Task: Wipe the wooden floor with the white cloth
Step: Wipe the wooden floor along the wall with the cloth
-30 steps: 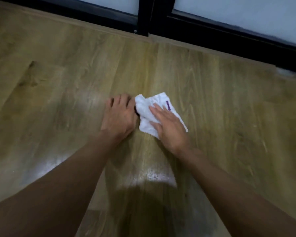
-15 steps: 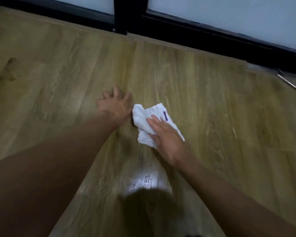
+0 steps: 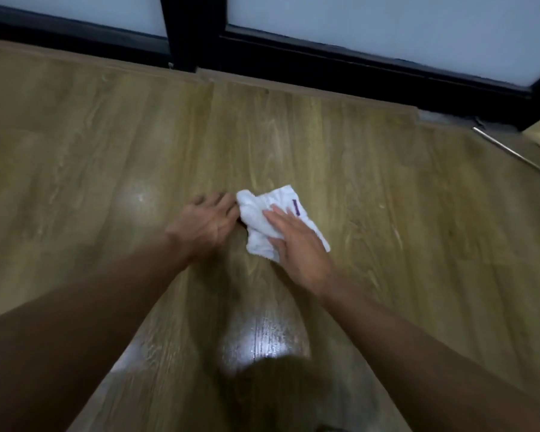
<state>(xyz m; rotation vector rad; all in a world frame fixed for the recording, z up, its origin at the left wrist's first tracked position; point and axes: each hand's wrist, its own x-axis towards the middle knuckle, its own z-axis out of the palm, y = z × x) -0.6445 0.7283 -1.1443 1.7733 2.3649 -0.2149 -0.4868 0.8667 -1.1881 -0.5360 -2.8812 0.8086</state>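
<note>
White cloth (image 3: pixel 262 219) is down on the wooden floor (image 3: pixel 402 213), mid-frame, and it sits further toward 3 o'clock of the black window post (image 3: pixel 184 29) than a second ago, so the wipe looks to be travelling! Right hand (image 3: pixel 300 247) presses it, grip flat, fingers straight, clamping nothing. Left hand (image 3: pixel 205 222) is back at its 9 o'clock edge, grip spread on the boards. The cloth's long axis runs 11 to 5 o'clock, purple tag (image 3: pixel 296 208) at the far end.

Open floor (image 3: pixel 387 213) around; black frame (image 3: pixel 325 60) beyond
</note>
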